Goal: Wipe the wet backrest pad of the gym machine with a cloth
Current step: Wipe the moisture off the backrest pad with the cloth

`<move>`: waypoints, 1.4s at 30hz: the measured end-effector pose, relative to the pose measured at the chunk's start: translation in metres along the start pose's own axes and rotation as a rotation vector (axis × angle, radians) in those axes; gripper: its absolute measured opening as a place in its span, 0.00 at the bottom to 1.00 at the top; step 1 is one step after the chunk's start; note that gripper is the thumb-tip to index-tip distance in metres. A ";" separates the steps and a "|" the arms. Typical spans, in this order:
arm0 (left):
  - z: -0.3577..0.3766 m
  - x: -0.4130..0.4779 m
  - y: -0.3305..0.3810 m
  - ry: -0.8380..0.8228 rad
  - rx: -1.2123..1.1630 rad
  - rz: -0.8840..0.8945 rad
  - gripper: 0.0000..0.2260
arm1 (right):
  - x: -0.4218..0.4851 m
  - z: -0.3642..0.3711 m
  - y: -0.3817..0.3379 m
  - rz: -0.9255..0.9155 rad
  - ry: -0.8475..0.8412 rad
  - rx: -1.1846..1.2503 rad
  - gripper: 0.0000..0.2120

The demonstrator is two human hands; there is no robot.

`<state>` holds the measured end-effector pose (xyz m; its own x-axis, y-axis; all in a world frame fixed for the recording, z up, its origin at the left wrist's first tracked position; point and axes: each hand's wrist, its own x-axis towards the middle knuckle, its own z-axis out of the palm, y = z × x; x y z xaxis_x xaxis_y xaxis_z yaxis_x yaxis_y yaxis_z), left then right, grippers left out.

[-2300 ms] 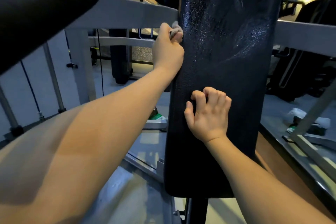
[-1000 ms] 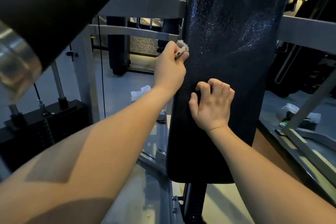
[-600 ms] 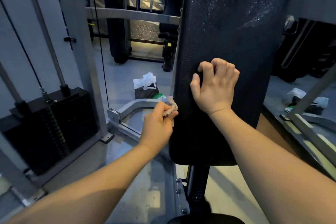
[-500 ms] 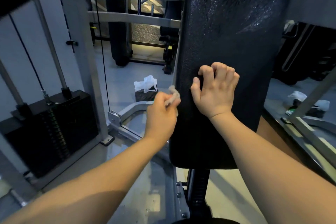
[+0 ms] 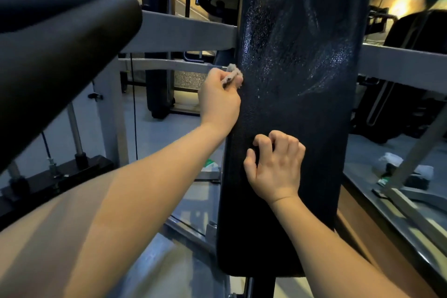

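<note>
Black textured backrest pad (image 5: 290, 104), upright before you: its upper half glistens with droplets and the lower looks dry, so wiping remains, your left hand (image 5: 219, 101) pinching a small beige cloth (image 5: 232, 72) at its left edge, your right hand (image 5: 275, 167) curled, empty, braced below.

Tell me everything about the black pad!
The pad is tall, narrow and black, with a grained, leather-like skin, standing upright on a dark post. Its upper half glistens with droplets; the lower half looks dull. The left hand holds a cloth against its left edge, and the right hand rests curled fingers on its middle.
</note>
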<state>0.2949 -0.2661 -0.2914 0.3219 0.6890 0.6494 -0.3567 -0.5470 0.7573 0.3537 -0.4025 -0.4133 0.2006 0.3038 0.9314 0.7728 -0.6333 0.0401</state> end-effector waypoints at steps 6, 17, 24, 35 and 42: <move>0.017 0.065 0.038 -0.015 -0.023 0.053 0.02 | 0.002 0.000 0.001 -0.005 0.003 0.010 0.14; 0.013 0.078 0.024 -0.116 -0.007 0.069 0.06 | 0.001 0.000 -0.001 -0.019 0.030 0.000 0.13; 0.005 0.041 0.006 -0.078 -0.035 0.035 0.12 | 0.001 -0.002 -0.003 -0.015 0.004 -0.028 0.14; 0.017 0.105 0.045 -0.060 -0.061 0.050 0.08 | 0.002 -0.002 0.000 -0.007 -0.022 -0.015 0.13; -0.017 -0.005 -0.022 -0.162 -0.076 0.065 0.16 | 0.000 -0.001 -0.002 -0.012 0.007 -0.031 0.13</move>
<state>0.2862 -0.2499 -0.3124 0.4310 0.5640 0.7044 -0.4445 -0.5466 0.7097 0.3518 -0.4020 -0.4130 0.1871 0.3063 0.9334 0.7562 -0.6514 0.0622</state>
